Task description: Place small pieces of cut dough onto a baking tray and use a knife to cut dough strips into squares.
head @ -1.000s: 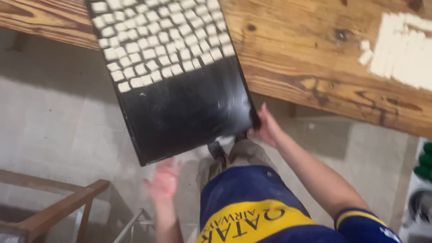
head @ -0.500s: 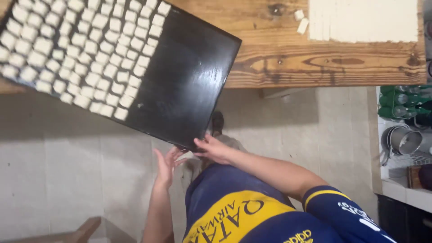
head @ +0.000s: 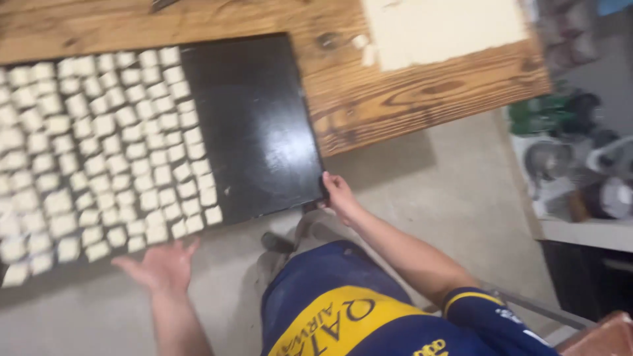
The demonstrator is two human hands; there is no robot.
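A large black tray (head: 264, 132) lies partly on a wooden table (head: 409, 99) and sticks out past its front edge. Rows of small pale dough squares (head: 99, 151) cover the tray's left part; its right part is bare. My right hand (head: 337, 194) grips the tray's near right corner. Below the tray's front edge, my left hand (head: 161, 265) is spread open with the palm up and holds nothing. It is close to the edge, but I cannot tell whether it touches.
A flat pale sheet of dough (head: 442, 29) lies on the table to the right of the tray. A low shelf (head: 573, 224) at the right holds pots and green bottles (head: 541, 112). Grey concrete floor (head: 448, 198) lies below.
The tray has turned and shifted left along the table. My left hand has moved left, away from my right hand, and opened under the front edge. My right hand stays on the corner.
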